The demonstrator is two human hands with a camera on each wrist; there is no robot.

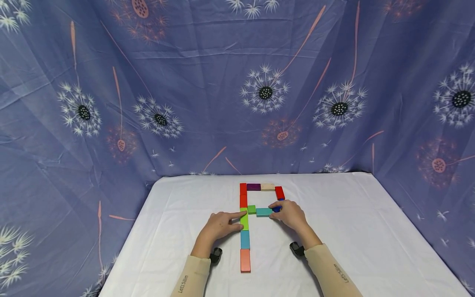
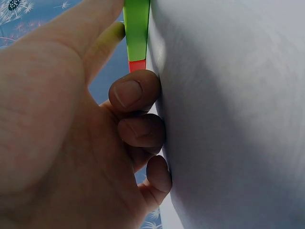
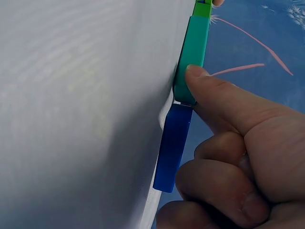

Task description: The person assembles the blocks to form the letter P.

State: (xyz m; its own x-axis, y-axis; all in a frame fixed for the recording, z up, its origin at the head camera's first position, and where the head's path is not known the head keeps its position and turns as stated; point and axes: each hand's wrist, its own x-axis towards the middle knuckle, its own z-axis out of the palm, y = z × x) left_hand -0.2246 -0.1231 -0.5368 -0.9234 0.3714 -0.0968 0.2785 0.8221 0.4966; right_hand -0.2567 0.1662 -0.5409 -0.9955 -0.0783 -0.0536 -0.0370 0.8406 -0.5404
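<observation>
On the white cloth, flat coloured blocks form a P shape. My left hand point(image 1: 220, 225) stretches its index finger onto the upper part of a light green block point(image 1: 244, 222); its thumb touches the same block's left edge lower down, while the other fingers curl against the cloth. With thumb and index finger, my right hand point(image 1: 293, 214) pinches the right end of a teal block point(image 1: 263, 212). A short green block point(image 1: 251, 209) sits left of the teal one. Close under the right hand lies a dark blue block point(image 3: 174, 148), its end near the teal block's end.
Red blocks point(image 1: 243, 195) top the upright column, with a blue block point(image 1: 245, 239) and a salmon block point(image 1: 245, 260) below. Along the far side lie a purple block point(image 1: 254, 187), a cream block point(image 1: 267, 187) and a tilted red block point(image 1: 280, 192). A dandelion-patterned curtain point(image 1: 222, 103) hangs behind.
</observation>
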